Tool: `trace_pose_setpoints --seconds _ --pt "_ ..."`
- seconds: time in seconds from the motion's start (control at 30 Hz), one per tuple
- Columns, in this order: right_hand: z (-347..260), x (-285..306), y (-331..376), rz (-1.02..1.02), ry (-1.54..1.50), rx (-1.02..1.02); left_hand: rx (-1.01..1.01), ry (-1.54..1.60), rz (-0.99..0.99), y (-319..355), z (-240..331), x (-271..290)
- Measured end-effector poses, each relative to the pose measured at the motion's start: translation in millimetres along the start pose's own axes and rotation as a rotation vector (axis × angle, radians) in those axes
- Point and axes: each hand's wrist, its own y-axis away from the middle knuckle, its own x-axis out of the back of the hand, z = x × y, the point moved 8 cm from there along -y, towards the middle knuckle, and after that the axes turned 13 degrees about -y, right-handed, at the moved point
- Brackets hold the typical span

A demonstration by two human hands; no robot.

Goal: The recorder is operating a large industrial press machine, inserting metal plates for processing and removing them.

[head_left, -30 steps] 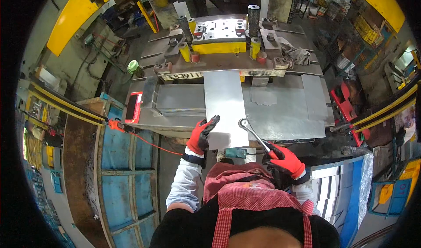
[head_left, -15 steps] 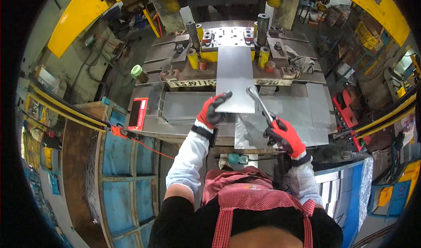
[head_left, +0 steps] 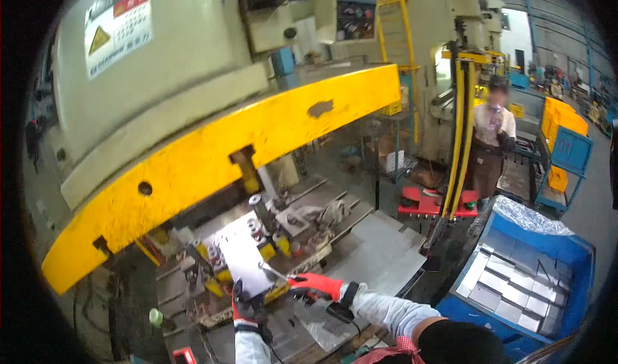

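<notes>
Pointing up and a bit left in my view, the thin, shiny silver metal sheet (head_left: pixel 241 251) has its long side running away toward the machine. I see the left hand (head_left: pixel 250 306), in a red-and-black glove, pinching its near end, so most of the sheet sticks out past the fingers. The right hand (head_left: pixel 317 287), gloved the same, is wrapped around a silver metal stick tool (head_left: pixel 277 273), its tip by the sheet's right edge. A big yellow metal beam (head_left: pixel 212 154) blocks my view behind; a blue box (head_left: pixel 444 309) stands to the right.
</notes>
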Motion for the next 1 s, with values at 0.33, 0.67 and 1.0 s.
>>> trace_pose_setpoints --seconds 0.33,0.67,1.0 --pt "-7.0 -3.1 -6.7 -0.07 0.327 0.215 0.009 -0.027 -0.065 13.1 -28.2 -10.2" --pt "-7.5 -10.0 -2.4 -0.113 0.352 0.302 0.106 -0.231 0.102 27.0 -43.5 6.8" --pt "-24.3 2.9 8.9 -0.136 0.281 0.262 0.098 -0.29 -0.184 -5.1 -60.3 -15.5"
